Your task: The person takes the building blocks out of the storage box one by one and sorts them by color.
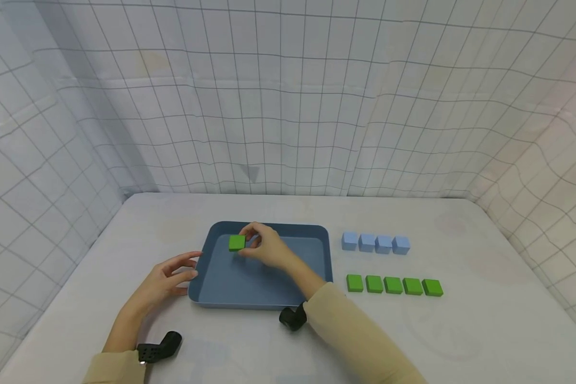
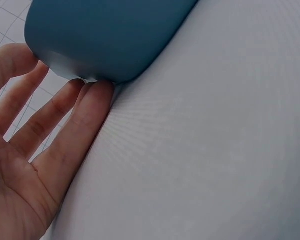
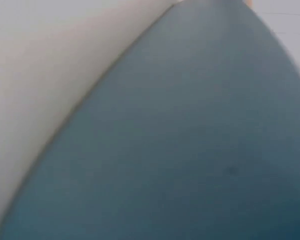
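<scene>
A blue-grey rectangular tray (image 1: 221,288) with rounded corners lies on the white table. Over its far left part, my right hand (image 1: 269,249) pinches a green block (image 1: 237,243) between thumb and fingers. At the tray's left end is my left hand (image 1: 165,276), its fingertips at the rim. The left wrist view shows those fingers (image 2: 64,135) fairly straight against the tray's outer wall (image 2: 104,40). In the right wrist view the tray (image 3: 165,130) fills most of the picture, and both the right hand and the green block are out of sight.
Right of the tray stands a row of several light blue blocks (image 1: 367,243). Nearer to me runs a row of several green blocks (image 1: 393,285). White grid-patterned curtains (image 1: 297,106) close in the table (image 1: 485,320) at the back and sides.
</scene>
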The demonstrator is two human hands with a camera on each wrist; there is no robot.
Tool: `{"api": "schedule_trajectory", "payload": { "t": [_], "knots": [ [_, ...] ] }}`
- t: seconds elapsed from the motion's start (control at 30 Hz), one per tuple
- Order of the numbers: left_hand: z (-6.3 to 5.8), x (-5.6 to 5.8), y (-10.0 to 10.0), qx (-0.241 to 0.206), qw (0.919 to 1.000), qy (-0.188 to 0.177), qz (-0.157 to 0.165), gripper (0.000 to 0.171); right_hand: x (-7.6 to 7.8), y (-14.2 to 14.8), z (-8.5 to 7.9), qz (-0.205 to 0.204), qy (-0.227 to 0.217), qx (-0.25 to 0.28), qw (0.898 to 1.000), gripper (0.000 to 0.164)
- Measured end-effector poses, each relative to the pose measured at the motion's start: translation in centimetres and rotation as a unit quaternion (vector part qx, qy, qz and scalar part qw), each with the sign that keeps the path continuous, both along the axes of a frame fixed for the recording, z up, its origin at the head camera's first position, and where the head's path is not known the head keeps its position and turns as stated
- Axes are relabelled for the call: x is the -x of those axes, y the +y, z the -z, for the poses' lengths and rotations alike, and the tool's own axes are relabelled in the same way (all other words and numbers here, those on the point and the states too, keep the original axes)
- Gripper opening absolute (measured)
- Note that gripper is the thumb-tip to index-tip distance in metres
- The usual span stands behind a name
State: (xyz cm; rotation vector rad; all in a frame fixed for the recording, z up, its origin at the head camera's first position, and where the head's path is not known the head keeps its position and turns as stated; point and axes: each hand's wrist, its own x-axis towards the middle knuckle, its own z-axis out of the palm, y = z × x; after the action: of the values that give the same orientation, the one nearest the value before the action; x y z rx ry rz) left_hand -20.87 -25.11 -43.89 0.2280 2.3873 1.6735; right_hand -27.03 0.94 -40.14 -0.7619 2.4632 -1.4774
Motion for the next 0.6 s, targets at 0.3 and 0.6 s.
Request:
{"api": "schedule_trajectory", "payload": {
  "t": [0.3,0.6],
  "knots": [
    [0.0,0.1,-0.1,0.004,1.0000,0.003,0.004,0.054,-0.5,2.4,-1.1,0.001,0.021,0.000,1.000,0.035],
    [0.1,0.1,-0.1,-0.013,0.9998,0.006,0.012,0.053,-1.2,4.7,-2.2,0.006,0.027,0.008,1.000,0.035]
  ]
}}
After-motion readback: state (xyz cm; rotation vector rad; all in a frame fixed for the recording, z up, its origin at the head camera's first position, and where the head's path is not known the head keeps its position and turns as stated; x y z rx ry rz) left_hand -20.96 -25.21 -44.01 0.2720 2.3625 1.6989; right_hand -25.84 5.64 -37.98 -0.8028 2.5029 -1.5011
